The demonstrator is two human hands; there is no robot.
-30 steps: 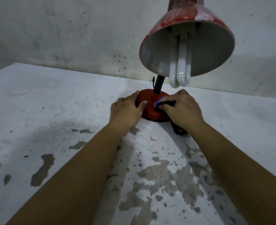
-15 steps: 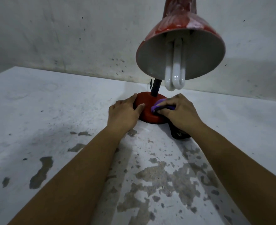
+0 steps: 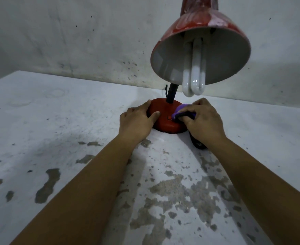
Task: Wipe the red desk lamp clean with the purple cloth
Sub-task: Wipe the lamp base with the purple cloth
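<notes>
The red desk lamp stands on a worn white table, its round red base (image 3: pixel 165 119) in the middle of the view and its red shade (image 3: pixel 201 48) with a white bulb hanging above. My left hand (image 3: pixel 137 121) rests on the left side of the base, fingers fairly straight, thumb on top. My right hand (image 3: pixel 203 121) grips the bunched purple cloth (image 3: pixel 182 110) and presses it on the right part of the base. Most of the cloth is hidden under my fingers.
The table (image 3: pixel 57 129) has peeling paint patches near me. A stained wall (image 3: pixel 92 41) runs close behind the lamp. A dark object (image 3: pixel 197 144) lies on the table under my right wrist. The lamp's black neck (image 3: pixel 171 93) rises from the base.
My right hand with the cloth has slid a little to the right on the base, baring more red between my hands. My left hand has kept its place on the base.
</notes>
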